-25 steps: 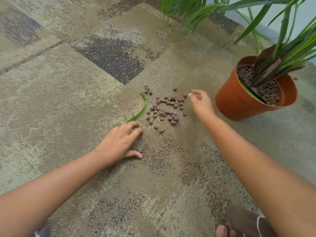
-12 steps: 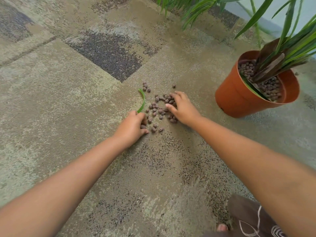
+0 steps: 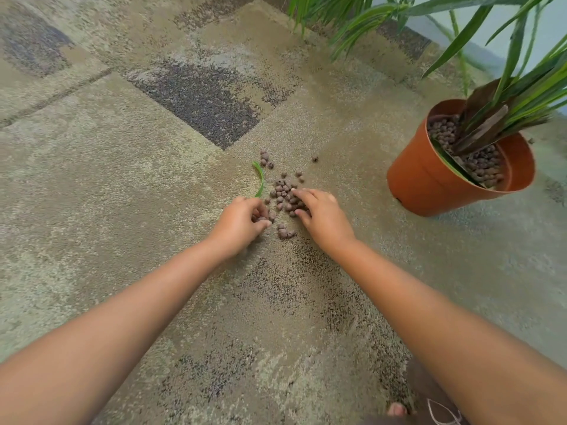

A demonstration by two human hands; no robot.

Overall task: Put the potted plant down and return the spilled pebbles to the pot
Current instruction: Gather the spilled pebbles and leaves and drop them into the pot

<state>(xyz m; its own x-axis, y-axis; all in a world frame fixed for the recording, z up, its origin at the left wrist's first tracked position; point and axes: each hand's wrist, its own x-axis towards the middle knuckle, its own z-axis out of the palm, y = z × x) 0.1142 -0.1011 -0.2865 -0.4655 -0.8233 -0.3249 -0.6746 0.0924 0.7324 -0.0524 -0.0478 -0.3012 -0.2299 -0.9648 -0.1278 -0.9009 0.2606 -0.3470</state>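
a person's two bare hands meet over spilled pebbles (image 3: pixel 283 194) on a mottled beige-and-grey carpet (image 3: pixel 122 179), seen from above. the left hand (image 3: pixel 237 223) curls its fingers (image 3: pixel 260 218) around a few pebbles at the near edge of the scatter, grasping them against the pile. the right hand (image 3: pixel 323 217) lies palm down on the heap, fingers (image 3: pixel 302 194) spread loosely over the stones; whether any are held beneath cannot be told. a fallen green leaf (image 3: pixel 260 179) curves just left of the pebbles, its near end beside the left hand. the orange pot (image 3: pixel 429 179) stands on the carpet well to the right, leaning slightly, filled with more pebbles, its plant (image 3: pixel 521 87) fanning long leaves toward a pale wall (image 3: pixel 546 29) at the carpet's far edge. darker patches break up the carpet beyond the spill.
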